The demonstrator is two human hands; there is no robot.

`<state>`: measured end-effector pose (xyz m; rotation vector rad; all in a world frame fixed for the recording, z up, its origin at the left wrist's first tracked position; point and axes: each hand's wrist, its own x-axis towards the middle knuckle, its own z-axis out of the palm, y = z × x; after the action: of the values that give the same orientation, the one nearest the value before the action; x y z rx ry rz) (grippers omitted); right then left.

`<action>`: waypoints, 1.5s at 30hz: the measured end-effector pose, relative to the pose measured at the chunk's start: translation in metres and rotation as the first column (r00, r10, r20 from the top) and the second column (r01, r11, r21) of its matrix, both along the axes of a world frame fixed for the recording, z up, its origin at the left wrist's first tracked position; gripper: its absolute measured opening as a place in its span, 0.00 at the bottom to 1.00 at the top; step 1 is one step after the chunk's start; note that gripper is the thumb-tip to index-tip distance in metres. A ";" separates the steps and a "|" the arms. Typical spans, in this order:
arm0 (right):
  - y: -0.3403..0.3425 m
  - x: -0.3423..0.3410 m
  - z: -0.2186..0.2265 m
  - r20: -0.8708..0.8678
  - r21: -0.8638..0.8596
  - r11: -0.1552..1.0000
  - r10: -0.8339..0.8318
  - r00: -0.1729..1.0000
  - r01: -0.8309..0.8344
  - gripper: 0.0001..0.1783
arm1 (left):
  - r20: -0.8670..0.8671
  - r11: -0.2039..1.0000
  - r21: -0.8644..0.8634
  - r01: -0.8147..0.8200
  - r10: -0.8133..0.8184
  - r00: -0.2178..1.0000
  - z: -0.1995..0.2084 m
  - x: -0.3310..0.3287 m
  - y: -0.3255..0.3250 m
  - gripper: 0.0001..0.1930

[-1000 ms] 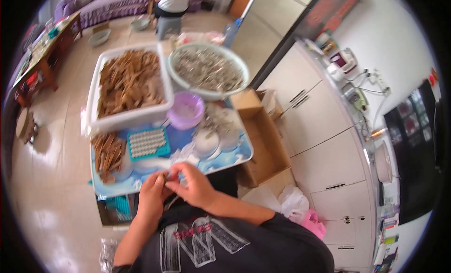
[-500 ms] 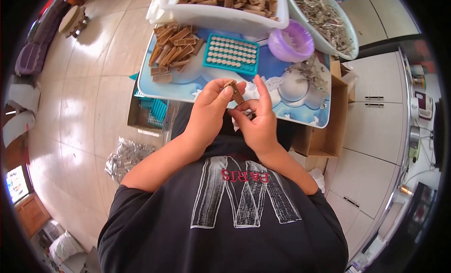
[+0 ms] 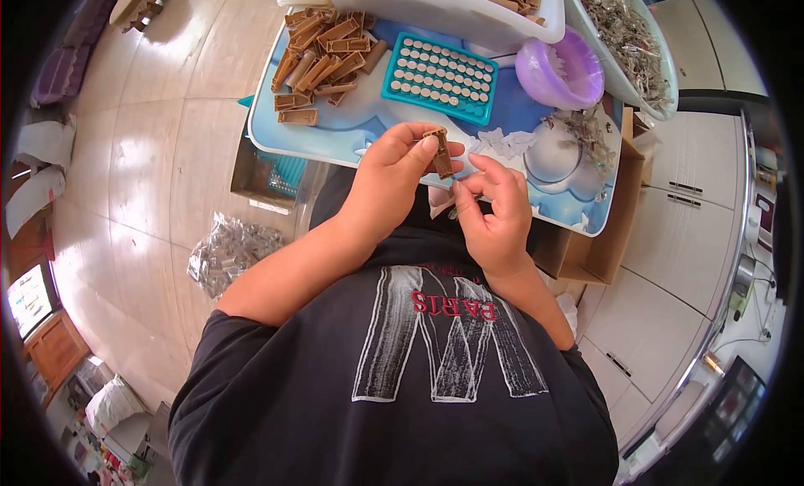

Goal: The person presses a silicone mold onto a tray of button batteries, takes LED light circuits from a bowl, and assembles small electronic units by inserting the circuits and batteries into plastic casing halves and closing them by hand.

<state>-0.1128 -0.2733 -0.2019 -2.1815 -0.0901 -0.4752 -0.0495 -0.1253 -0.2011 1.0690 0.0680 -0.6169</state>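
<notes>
1. A narrow, brown, hollow trough-shaped piece (image 3: pixel 442 158) is gripped between the thumb and bent fingers of the left hand (image 3: pixel 394 164). The piece is tilted, with its open side turned toward the viewer and its lower end directed at the right hand.
2. The right hand (image 3: pixel 498 210) is partly curled, just beside the lower end of the piece. Its thumb and index fingertips are brought close together; whether anything is pinched there cannot be told.
3. Both hands are held in front of the body, at the near edge of a blue-and-white patterned tabletop (image 3: pixel 352 134).
4. A loose pile of similar brown trough-shaped pieces (image 3: pixel 322 59) is located beyond the left hand and to its left.
5. A turquoise rectangular tray (image 3: pixel 477 113), filled with rows of small white round parts (image 3: pixel 440 72), is located directly beyond both hands.
6. A piece of crumpled white sheet material (image 3: pixel 501 143) is placed just beyond the right hand.
7. A round, translucent purple bowl (image 3: pixel 536 77) and a small heap of clear, shiny bits (image 3: pixel 590 134) are located beyond the right hand and to its right.
8. Farther beyond the hands, more brown pieces are contained in a white rectangular tub (image 3: pixel 452 17).
</notes>
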 end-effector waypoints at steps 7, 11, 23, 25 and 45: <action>-0.001 0.007 0.000 0.009 -0.124 0.986 0.111 0.994 -0.109 0.18 | 0.019 0.999 0.046 -0.008 0.007 1.000 -0.005 0.003 -0.003 0.14; -0.004 0.008 0.002 0.009 -0.266 0.950 0.174 0.985 -0.166 0.14 | 0.016 0.999 0.032 0.014 -0.015 1.000 -0.004 0.005 -0.003 0.14; -0.004 0.009 0.009 -0.167 0.013 0.978 0.208 0.964 -0.209 0.15 | -0.035 0.999 0.033 0.012 -0.011 0.999 -0.002 0.004 0.000 0.15; -0.001 0.010 0.009 -0.125 0.002 0.987 0.158 0.979 -0.159 0.14 | -0.020 1.000 0.024 0.018 -0.018 1.000 -0.003 0.004 0.000 0.15; -0.008 0.033 0.001 -0.071 -0.066 0.998 0.000 0.998 -0.005 0.06 | -0.034 0.983 0.007 0.186 -0.186 0.982 -0.005 0.002 0.001 0.16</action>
<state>-0.0798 -0.2815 -0.2006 -2.2604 -0.0709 -0.3984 -0.0479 -0.1245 -0.2063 1.0823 -0.0003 -0.8037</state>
